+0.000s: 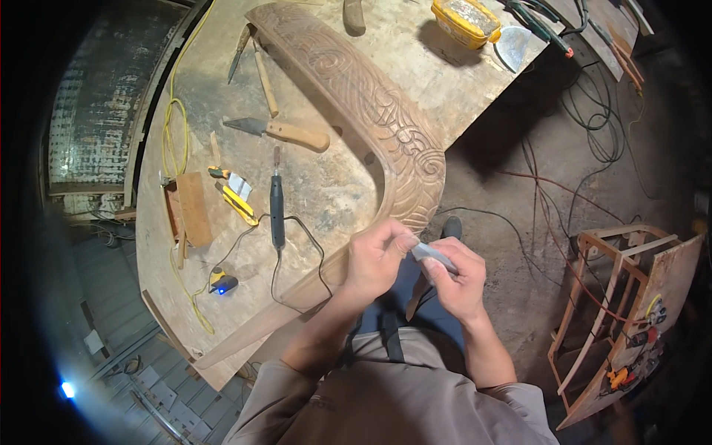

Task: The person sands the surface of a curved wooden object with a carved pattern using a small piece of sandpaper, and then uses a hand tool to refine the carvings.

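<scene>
In front of my body, my right hand [457, 280] is closed around a small grey folded strip [434, 256] that looks like sandpaper. My left hand [377, 258] pinches at the strip's left end, thumb and forefinger pressed together. Just beyond both hands lies a curved wooden piece [371, 100] with scrolls and leaf shapes carved in relief. Its bend comes close to the table's right edge, and a plain arm runs under my left forearm toward the near left. My fingers hide part of the strip and of the wood.
On the worktable [311, 196] lie a broad-bladed knife [297, 135], a hammer [265, 78], a black corded tool [277, 211], a yellow utility knife [237, 204] and a wooden box [194, 210]. A yellow tub [466, 22] stands far right. Cables and a wooden frame [615, 297] occupy the floor.
</scene>
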{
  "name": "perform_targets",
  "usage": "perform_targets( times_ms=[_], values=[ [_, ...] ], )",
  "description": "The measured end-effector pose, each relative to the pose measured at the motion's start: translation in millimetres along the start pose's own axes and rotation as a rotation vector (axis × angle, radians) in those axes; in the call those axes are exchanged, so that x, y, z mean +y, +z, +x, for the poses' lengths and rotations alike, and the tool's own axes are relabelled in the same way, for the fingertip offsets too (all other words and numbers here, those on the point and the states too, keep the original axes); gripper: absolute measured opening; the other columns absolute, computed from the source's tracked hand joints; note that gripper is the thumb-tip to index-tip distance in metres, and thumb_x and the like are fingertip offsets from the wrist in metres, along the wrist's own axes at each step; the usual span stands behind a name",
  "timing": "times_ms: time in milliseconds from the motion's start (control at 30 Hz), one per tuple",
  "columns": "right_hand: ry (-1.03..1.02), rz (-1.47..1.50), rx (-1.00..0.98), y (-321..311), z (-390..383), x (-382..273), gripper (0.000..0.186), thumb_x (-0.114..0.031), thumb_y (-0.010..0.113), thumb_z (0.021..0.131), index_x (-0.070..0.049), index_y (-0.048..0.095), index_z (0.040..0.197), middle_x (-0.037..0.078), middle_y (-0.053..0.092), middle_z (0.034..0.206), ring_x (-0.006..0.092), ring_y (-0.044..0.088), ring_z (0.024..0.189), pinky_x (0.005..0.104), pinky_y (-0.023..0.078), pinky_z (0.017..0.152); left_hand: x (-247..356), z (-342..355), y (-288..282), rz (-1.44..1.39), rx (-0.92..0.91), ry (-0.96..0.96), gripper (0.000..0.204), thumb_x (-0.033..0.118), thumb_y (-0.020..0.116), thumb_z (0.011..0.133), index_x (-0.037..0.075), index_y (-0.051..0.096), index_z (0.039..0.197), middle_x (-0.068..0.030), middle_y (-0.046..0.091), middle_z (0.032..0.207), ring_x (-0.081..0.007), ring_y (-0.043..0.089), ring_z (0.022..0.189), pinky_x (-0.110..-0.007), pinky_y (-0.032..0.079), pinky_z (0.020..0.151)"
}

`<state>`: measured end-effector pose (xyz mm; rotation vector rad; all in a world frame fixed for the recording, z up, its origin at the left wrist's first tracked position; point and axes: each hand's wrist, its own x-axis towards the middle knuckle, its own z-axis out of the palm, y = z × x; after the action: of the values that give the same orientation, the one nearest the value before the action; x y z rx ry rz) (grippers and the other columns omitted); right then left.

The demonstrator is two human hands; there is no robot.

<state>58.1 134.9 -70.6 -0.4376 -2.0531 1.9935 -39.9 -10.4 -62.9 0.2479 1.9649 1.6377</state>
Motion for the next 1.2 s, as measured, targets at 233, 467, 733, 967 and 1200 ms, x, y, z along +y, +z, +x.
perform_targets(
  times_ms=[233, 467, 733, 967, 1200],
  values=[
    [0.222, 0.247, -0.143, -4.3, -25.1, -8.4, 0.014, -0.005, 0.076, 0.089, 0.004, 0.072, 0.099, 0.009, 0.072, 0.091, 0.0131, 0.064, 0.077, 0.0260, 0.050, 0.069, -2.7, -19.8, -22.0, -0.514, -0.324, -0.219, 0.013, 0.011, 0.067, 0.100, -0.001, 0.064, 0.096, -0.0082, 0.066, 0.095, -0.0107, 0.062, 0.079, -0.025, 0.051, 0.072],
    [0.328, 0.341, 0.428, 9.0, -32.1, -49.6, 0.021, 0.000, 0.081, 0.087, 0.000, 0.065, 0.102, 0.001, 0.069, 0.094, 0.0072, 0.061, 0.083, 0.0227, 0.049, 0.074, 9.2, -51.6, -13.3, -0.067, -0.418, 0.015, 0.019, 0.009, 0.080, 0.090, 0.000, 0.068, 0.102, -0.0080, 0.070, 0.090, -0.0111, 0.069, 0.081, -0.027, 0.053, 0.069],
    [-0.535, -0.813, -0.319, -31.0, 1.3, -68.4, 0.052, -0.018, 0.078, 0.075, -0.004, 0.067, 0.125, 0.020, 0.063, 0.132, 0.0414, 0.056, 0.133, 0.0589, 0.042, 0.112, 11.4, -46.2, -20.6, -0.435, -0.430, -0.636, 0.017, 0.010, 0.068, 0.099, -0.002, 0.068, 0.087, -0.0071, 0.067, 0.069, -0.0063, 0.055, 0.049, -0.023, 0.040, 0.044],
    [-0.595, -0.790, -0.784, -64.4, 36.4, -66.7, 0.048, -0.018, 0.071, 0.078, -0.004, 0.067, 0.124, 0.015, 0.065, 0.122, 0.0321, 0.063, 0.118, 0.0571, 0.045, 0.107, -2.2, -42.4, -2.0, -0.955, -0.423, -0.818, 0.019, 0.016, 0.069, 0.098, 0.001, 0.064, 0.087, -0.0089, 0.066, 0.072, -0.0118, 0.054, 0.045, -0.024, 0.040, 0.042],
    [-0.412, -0.503, -0.546, -108.3, 58.9, -11.8, 0.022, -0.003, 0.071, 0.081, -0.001, 0.067, 0.103, 0.010, 0.071, 0.093, 0.0285, 0.069, 0.077, 0.0359, 0.056, 0.062, 9.8, -33.5, 51.6, -0.159, 0.227, -0.461, 0.028, 0.028, 0.077, 0.094, 0.002, 0.065, 0.090, -0.0104, 0.067, 0.078, -0.0185, 0.061, 0.059, -0.032, 0.048, 0.055]
  ],
)
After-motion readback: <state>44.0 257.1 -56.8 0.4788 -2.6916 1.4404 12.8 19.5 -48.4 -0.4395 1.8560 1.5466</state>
